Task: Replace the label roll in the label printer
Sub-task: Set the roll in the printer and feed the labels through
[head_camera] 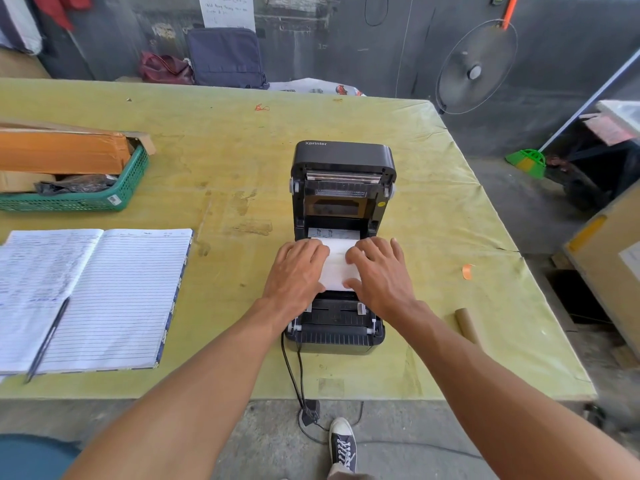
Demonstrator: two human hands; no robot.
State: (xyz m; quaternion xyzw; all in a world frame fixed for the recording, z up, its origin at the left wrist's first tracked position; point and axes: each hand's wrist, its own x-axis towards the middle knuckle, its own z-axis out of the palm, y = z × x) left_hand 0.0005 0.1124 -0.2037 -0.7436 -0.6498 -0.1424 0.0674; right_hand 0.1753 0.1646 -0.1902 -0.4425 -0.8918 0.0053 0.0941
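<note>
At frame centre, the black label printer (343,244) stands on the yellow-green bench (221,161) with its lid raised. The white label roll (337,263) lies in its open bay. The left hand (298,271) and right hand (379,271) rest flat on the roll's sides, fingers spread, gripping nothing. An empty cardboard core (467,323) lies at right.

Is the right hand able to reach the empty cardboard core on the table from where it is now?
Probably yes. The right hand rests on the label roll in the open printer, and the cardboard core lies on its side just to its right on bare table, with nothing between.
</note>
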